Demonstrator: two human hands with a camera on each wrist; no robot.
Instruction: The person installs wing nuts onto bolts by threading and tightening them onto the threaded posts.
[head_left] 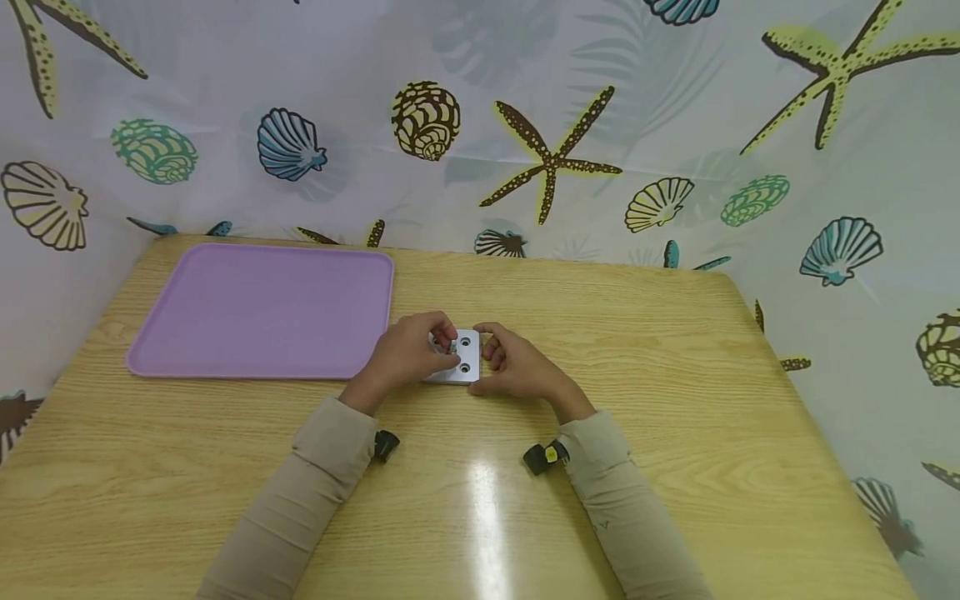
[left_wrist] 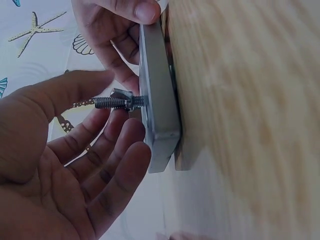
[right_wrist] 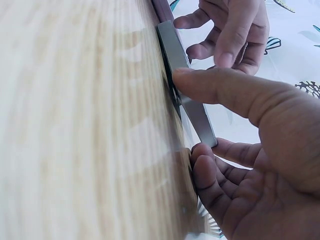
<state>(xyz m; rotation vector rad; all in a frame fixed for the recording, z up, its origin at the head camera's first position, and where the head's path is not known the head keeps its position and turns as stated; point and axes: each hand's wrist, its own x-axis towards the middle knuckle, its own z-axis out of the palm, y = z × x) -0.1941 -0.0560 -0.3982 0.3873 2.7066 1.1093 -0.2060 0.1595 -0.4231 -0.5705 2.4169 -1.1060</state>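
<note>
A square silver metal plate (head_left: 472,354) with screw holes lies on the table in front of the person. From its face sticks a threaded bolt (left_wrist: 103,103), which carries a small wing nut (left_wrist: 121,95). The left hand (head_left: 405,348) curls its thumb and fingers around the wing nut, thumb on one side and fingertips on the other. At the plate's right side, the right hand (head_left: 522,364) grips it by the edges, with the thumb (right_wrist: 195,84) on the near edge and a finger at the far corner. The plate's underside is hidden.
A purple tray (head_left: 262,312) lies at the back left of the wooden table (head_left: 637,400), close to the left hand. A curtain (head_left: 510,83) printed with shells and starfish hangs behind the table and along its sides.
</note>
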